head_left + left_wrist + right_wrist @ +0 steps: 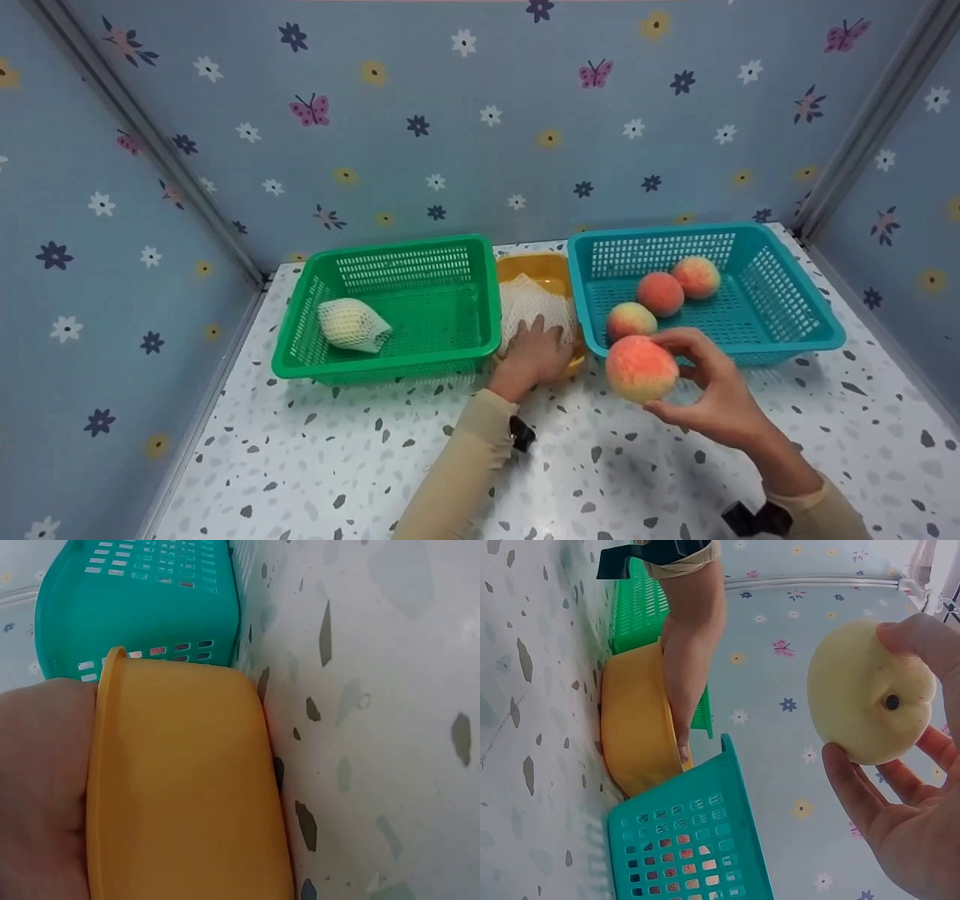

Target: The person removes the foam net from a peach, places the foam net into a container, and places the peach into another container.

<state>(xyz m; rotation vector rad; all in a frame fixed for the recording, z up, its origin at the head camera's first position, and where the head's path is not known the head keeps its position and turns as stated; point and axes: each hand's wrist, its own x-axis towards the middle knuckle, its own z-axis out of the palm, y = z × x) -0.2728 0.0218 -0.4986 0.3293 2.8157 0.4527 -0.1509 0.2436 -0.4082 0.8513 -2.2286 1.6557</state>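
In the head view my right hand [716, 397] holds a peach [641, 367] between thumb and fingers, above the front left corner of the blue basket [787, 346]. The right wrist view shows the peach's pale underside with a dark spot in a dimple. My left hand [536, 356] reaches into the yellow bin [551, 264], its fingers spread over white foam fruit nets [525, 296]. In the left wrist view the bin's wall hides those fingers. Three more peaches lie in the blue basket, one of them a deep red peach [660, 294].
Left of the bin stands a green basket [420, 367] with a netted pale fruit [351, 325] at its left side. All three containers sit side by side on a speckled white table [337, 450], against a flower-patterned wall [465, 150]. Side walls rise at left and right.
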